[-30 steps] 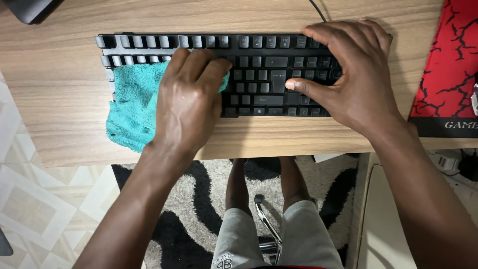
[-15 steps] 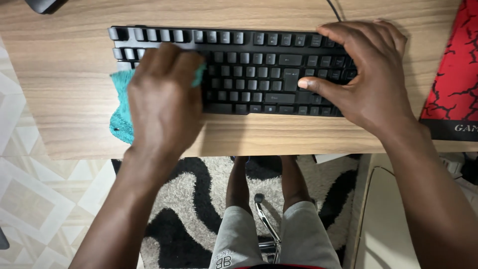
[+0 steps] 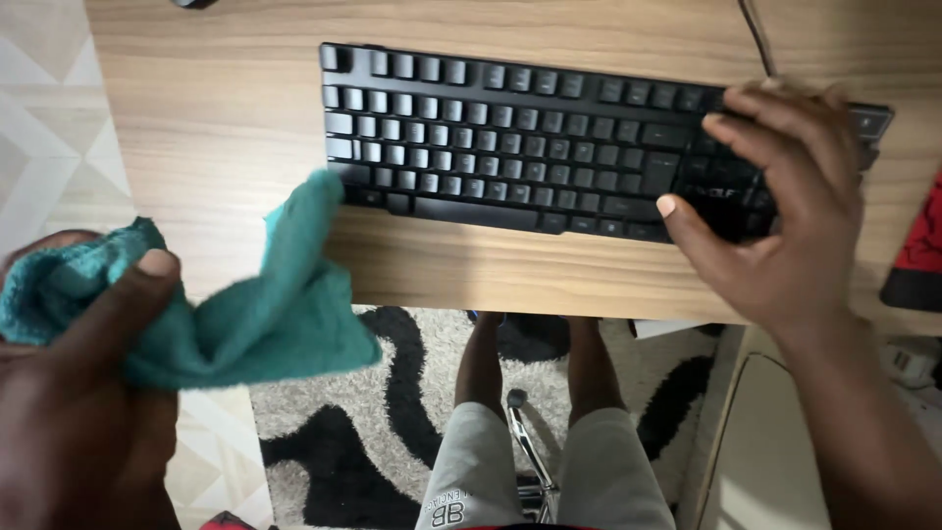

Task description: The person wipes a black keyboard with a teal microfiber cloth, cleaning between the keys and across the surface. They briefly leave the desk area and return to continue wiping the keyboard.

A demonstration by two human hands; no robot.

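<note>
A black keyboard [image 3: 510,147] lies on a light wooden desk [image 3: 226,108]. My right hand [image 3: 775,216] rests flat on the keyboard's right end, fingers spread over the keys, thumb near its front edge. My left hand [image 3: 78,393] is lifted off the desk at the lower left, close to the camera. It grips a teal terry cloth [image 3: 265,304] that hangs in the air, clear of the keyboard and in front of the desk's edge.
A red and black mouse mat [image 3: 917,255] shows at the right edge. A cable [image 3: 751,29] runs from the keyboard's back. Under the desk are my knees in grey shorts [image 3: 549,471], a black-and-white shaggy rug [image 3: 373,412], pale patterned floor tiles [image 3: 39,128] and a chair base.
My left hand has lifted the teal cloth off the keyboard's left end and pulled it back toward me, off the desk. The view has shifted left. My right hand stays on the keyboard.
</note>
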